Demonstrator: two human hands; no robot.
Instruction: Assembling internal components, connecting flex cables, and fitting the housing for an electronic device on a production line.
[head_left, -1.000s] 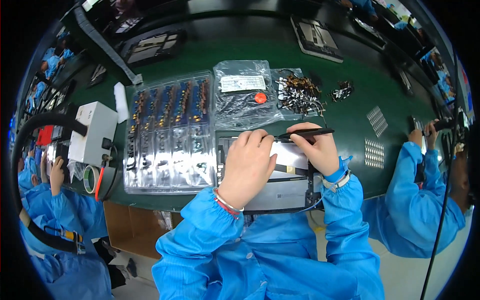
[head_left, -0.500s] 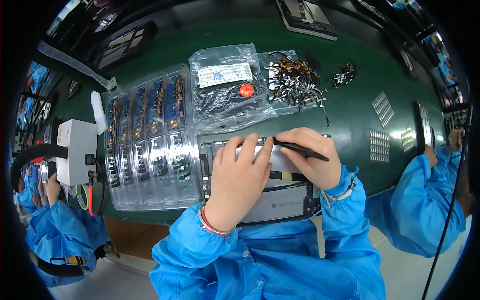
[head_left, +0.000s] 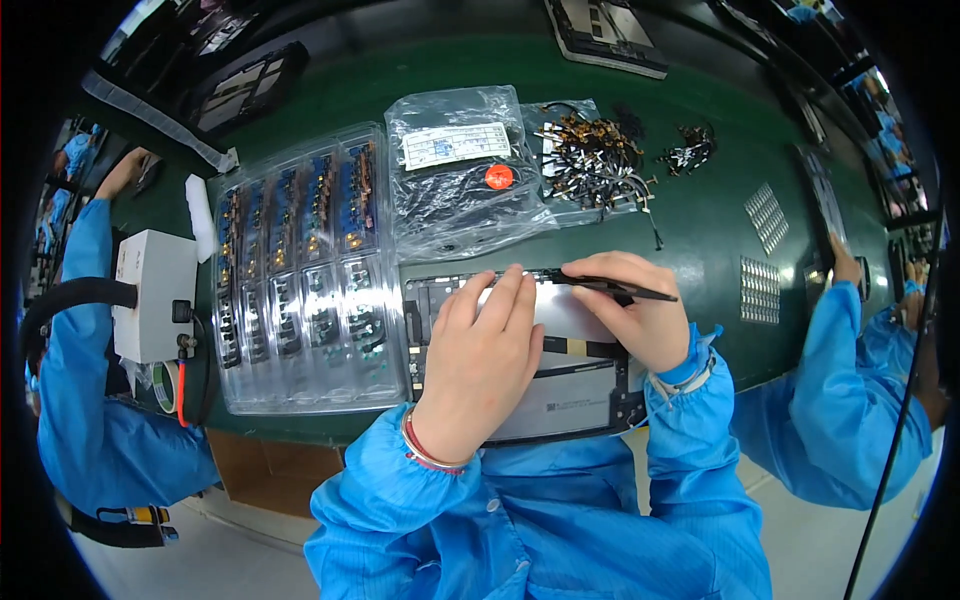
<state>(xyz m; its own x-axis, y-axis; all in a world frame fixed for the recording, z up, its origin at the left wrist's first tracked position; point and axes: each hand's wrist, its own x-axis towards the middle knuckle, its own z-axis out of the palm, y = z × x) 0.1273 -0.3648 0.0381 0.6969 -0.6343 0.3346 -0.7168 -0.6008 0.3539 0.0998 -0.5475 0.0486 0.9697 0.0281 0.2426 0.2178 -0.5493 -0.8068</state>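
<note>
An opened tablet body (head_left: 572, 398) lies in front of me, with a silver plate, black strips and small parts along its far edge. My left hand (head_left: 478, 362) rests over its left half. The fingers are stretched out and the tips touch the far edge; whether a tiny part is under them I cannot see. My right hand (head_left: 645, 325) is closed on black tweezers (head_left: 640, 291). Their tip points left to the tablet's far edge, close to my left fingertips. The palm of my left hand hides part of the tablet.
Left stands a clear tray (head_left: 310, 400) of small circuit boards, beside a white box (head_left: 158, 300) with hoses. Beyond the tablet lie a plastic bag (head_left: 450, 215) and a heap of cables (head_left: 595, 165). Sheets of small metal parts (head_left: 760, 290) lie right. Co-workers sit on both sides.
The tweezers have shifted slightly right with my right hand and lie flatter. My left hand stays almost in place. The co-worker on the left has stretched an arm forward.
</note>
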